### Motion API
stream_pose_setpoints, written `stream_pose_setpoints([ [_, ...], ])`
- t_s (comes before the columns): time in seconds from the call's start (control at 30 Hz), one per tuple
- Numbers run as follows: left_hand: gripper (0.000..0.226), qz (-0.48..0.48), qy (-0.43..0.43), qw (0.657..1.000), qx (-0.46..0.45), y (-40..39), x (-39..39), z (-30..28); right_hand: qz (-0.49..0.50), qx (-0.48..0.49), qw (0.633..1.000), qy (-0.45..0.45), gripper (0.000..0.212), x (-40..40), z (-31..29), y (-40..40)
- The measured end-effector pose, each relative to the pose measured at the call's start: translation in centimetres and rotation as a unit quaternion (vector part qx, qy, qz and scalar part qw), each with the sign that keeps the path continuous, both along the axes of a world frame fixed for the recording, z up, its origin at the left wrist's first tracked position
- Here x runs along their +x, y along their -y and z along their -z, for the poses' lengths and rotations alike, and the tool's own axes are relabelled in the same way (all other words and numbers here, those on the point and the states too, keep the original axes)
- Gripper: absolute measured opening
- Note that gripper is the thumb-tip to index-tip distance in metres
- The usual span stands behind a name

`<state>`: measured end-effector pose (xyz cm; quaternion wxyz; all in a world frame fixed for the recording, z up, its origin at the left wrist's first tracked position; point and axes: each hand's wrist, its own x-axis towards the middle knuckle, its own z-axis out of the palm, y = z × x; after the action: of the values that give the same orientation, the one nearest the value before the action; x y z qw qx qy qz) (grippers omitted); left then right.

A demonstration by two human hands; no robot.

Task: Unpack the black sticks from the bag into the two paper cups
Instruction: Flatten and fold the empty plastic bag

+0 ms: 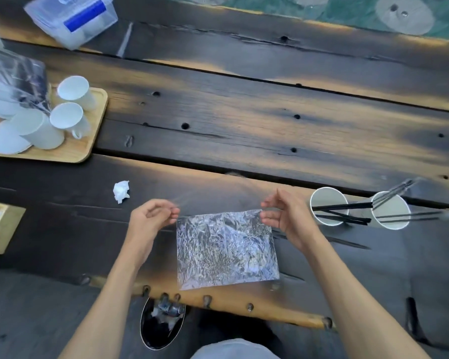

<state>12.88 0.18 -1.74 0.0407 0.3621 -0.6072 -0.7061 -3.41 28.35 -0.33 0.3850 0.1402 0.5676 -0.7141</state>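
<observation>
A flat, crinkled clear plastic bag lies on the dark wooden table near its front edge. My left hand pinches the bag's top left corner and my right hand pinches its top right corner. I see no sticks inside the bag. To the right stand two white paper cups, the nearer one and the farther one. Several black sticks lean out of both cups, some pointing up and right. One more black stick seems to lie on the table below the cups.
A wooden tray with several white cups and another plastic bag sits at the left. A crumpled white tissue lies left of my hands. A clear plastic box is at the back left, and a bin stands below the table edge.
</observation>
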Motion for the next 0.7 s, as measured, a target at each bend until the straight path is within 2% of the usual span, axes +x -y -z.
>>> stream_pose_setpoints([
  [0.13, 0.018, -0.027, 0.016, 0.999, 0.028, -1.2, 2.7, 0.5, 0.013, 0.035, 0.999, 0.005, 0.008, 1.3, 0.6, -1.4],
  [0.2, 0.021, -0.046, 0.039, 0.998, 0.033, -1.8, 3.9, 1.0, -0.006, 0.07, 0.998, 0.002, 0.014, 2.1, 1.2, -2.4],
  [0.37, 0.027, -0.011, 0.113, 0.993, 0.016, -3.3, 7.1, 3.0, -0.041, 0.173, 0.984, -0.013, 0.021, 5.0, 2.8, -4.3],
  [0.5, 0.031, 0.011, 0.169, 0.985, -0.037, -4.1, 8.6, 4.4, -0.034, 0.208, 0.977, -0.011, 0.029, 6.7, 3.8, -4.6],
  [0.63, 0.026, 0.03, 0.176, 0.981, -0.071, -5.2, 9.3, 3.9, -0.02, 0.228, 0.973, -0.004, 0.024, 7.9, 3.9, -4.6],
  [0.7, 0.026, 0.032, 0.184, 0.979, -0.086, -5.5, 9.9, 4.0, -0.005, 0.282, 0.958, -0.052, 0.023, 8.4, 3.7, -4.6],
])
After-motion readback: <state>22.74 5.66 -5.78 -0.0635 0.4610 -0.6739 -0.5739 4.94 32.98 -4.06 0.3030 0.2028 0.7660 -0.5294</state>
